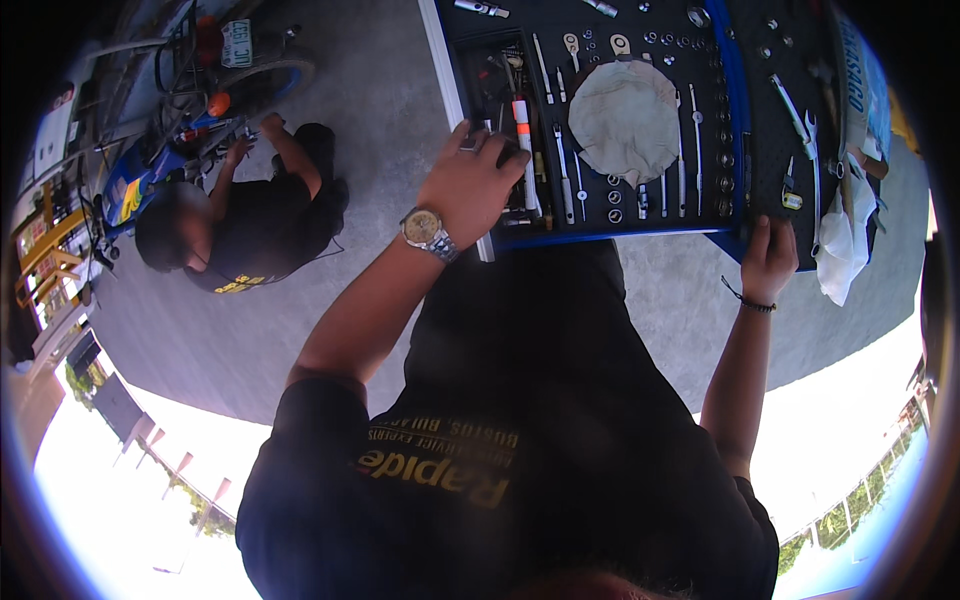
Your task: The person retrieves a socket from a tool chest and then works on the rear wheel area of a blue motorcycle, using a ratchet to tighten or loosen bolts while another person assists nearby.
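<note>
L grip [468, 185] over drawer [560, 239], wht/orange tube [521, 115] by fingertips; R grip [768, 255] near R edge; can't tell if either pinches.

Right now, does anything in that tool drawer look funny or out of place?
Yes: a pale, wrinkled round thing, maybe cloth, lies over the tools in the drawer. It looks odd because it hides part of their tidy rows.

The left arm [345, 325] slants up from the lower left to the top middle, where the left hand [470, 183] is back side up with bent fingers [491, 149], and the right arm [737, 385] reaches up the right side to a curled right hand [770, 258].
</note>
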A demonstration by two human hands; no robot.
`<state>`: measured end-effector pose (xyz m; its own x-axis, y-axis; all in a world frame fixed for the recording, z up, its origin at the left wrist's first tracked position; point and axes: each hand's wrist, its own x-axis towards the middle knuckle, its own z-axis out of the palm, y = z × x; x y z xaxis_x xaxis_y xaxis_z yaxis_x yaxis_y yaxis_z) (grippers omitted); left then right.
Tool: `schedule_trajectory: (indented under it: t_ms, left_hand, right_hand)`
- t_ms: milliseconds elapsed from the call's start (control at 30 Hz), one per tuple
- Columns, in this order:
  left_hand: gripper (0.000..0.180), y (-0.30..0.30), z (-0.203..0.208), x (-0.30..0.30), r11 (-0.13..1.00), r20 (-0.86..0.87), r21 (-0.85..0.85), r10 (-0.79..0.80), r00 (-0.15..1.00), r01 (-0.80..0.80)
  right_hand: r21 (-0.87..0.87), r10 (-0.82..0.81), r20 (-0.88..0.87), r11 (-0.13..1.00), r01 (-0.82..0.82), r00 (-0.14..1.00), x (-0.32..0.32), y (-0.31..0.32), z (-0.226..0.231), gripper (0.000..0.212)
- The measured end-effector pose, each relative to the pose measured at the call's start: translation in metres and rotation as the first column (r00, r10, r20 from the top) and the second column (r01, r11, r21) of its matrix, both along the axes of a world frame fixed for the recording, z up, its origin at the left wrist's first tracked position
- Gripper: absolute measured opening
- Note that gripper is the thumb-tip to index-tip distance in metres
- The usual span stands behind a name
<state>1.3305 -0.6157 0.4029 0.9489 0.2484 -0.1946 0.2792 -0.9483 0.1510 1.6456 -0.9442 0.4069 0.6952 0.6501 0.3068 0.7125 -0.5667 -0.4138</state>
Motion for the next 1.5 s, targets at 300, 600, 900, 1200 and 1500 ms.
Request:
schedule_trajectory:
  t_ms: [300,600,900,1200,1500]
  left_hand:
    - [0.046,-0.041,0.0,-0.039,0.993,0.097,-0.12,0.007,0.995,0.004]
    - [0.033,-0.031,0.006,-0.039,0.962,0.084,-0.265,-0.052,0.995,0.072]
    - [0.042,0.055,-0.006,0.012,0.984,0.491,-0.066,0.178,0.853,-0.167]
    - [0.038,0.058,-0.009,-0.009,0.936,0.382,-0.124,0.352,0.854,-0.33]
    - [0.048,-0.019,0.013,-0.029,0.966,-0.027,-0.138,0.215,0.976,-0.217]
  right_hand:
    - [0.046,0.001,-0.029,0.999,0.0,1.0,0.0,-0.003,-0.004,0.019]
    - [0.042,-0.035,-0.088,0.998,0.039,0.996,0.0,-0.007,-0.002,0.019]
    - [0.083,-0.021,-0.057,0.996,0.025,0.998,0.001,-0.004,-0.003,0.018]
    - [0.047,-0.043,0.01,0.998,0.043,0.999,-0.002,0.001,-0.002,0.017]
    - [0.05,-0.051,-0.021,0.997,0.052,0.998,-0.003,0.003,-0.001,0.015]
